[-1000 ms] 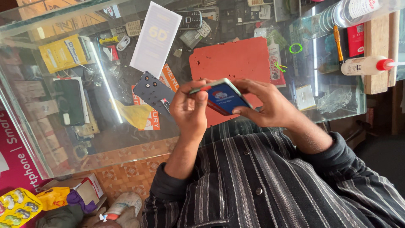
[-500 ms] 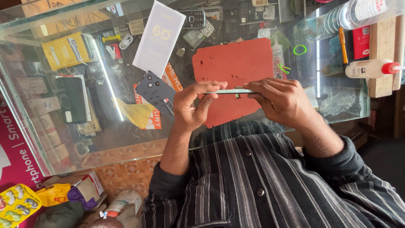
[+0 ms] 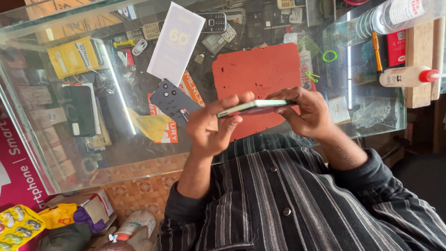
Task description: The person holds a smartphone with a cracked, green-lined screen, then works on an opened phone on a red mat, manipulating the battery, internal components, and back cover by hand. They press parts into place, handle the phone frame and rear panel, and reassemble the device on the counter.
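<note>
Glossy glass counter (image 3: 69, 162), matt red rubber mat (image 3: 260, 69), wooden block (image 3: 418, 60).

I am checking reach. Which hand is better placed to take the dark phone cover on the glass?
Probably left: the left hand is beside the dark phone cover; the right hand holds the phone farther away.

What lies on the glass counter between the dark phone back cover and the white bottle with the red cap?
In the head view, the red rectangular mat lies between dark phone back cover and white bottle.
</note>
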The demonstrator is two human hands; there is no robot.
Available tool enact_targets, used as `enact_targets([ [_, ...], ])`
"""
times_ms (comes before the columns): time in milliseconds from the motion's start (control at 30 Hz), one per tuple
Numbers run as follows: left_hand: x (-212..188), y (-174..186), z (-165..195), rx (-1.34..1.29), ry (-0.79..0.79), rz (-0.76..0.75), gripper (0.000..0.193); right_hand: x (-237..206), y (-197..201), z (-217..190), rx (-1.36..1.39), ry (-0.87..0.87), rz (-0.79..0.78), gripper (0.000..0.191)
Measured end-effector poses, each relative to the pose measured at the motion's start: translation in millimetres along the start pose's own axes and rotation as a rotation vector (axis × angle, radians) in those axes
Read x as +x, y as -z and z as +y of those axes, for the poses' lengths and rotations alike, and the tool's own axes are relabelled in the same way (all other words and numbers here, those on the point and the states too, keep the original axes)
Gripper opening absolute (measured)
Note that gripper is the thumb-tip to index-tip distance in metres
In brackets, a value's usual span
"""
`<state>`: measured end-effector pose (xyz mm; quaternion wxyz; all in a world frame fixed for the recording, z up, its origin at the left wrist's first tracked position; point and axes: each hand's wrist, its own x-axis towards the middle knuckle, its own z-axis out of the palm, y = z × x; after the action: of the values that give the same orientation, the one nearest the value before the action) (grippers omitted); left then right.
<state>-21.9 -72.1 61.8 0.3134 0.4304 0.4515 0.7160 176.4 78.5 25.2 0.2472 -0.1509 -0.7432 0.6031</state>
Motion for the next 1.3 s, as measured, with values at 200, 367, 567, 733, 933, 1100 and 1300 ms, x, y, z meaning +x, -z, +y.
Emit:
enact_targets([
  [200, -4.5, -6.6, 26.6, 0.287, -0.087, -0.091, 0.020, -10.9, -8.6, 18.9, 0.322, -0.039, -0.038, 0.022],
  [367, 0.6, -13.8, 32.8, 0.292, -0.130, -0.098, 0.020, -12.4, -10.0, 20.7, 0.380, -0.068, -0.054, 0.026],
  [567, 5.2, -20.7, 36.0, 0.351, -0.203, -0.086, 0.021, -11.7, -11.0, 22.1, 0.362, -0.048, -0.062, 0.032],
  [733, 9.1, -20.3, 40.1, 0.431, -0.278, -0.137, 0.040, -14.6, -12.0, 24.6, 0.440, -0.028, -0.055, 0.035],
  [933, 6.6, -22.0, 39.8, 0.451, -0.302, -0.122, 0.031, -17.8, -16.4, 22.8, 0.387, -0.037, -0.028, 0.032],
  [1100, 8.0, -23.5, 39.3, 0.477, -0.344, -0.110, 0.031, -18.1, -13.9, 18.1, 0.403, 0.001, -0.048, 0.033],
  [1300, 8.4, -25.1, 44.1, 0.449, -0.231, -0.095, 0.040, -14.4, -14.1, 23.2, 0.481, 0.000, -0.026, 0.029],
])
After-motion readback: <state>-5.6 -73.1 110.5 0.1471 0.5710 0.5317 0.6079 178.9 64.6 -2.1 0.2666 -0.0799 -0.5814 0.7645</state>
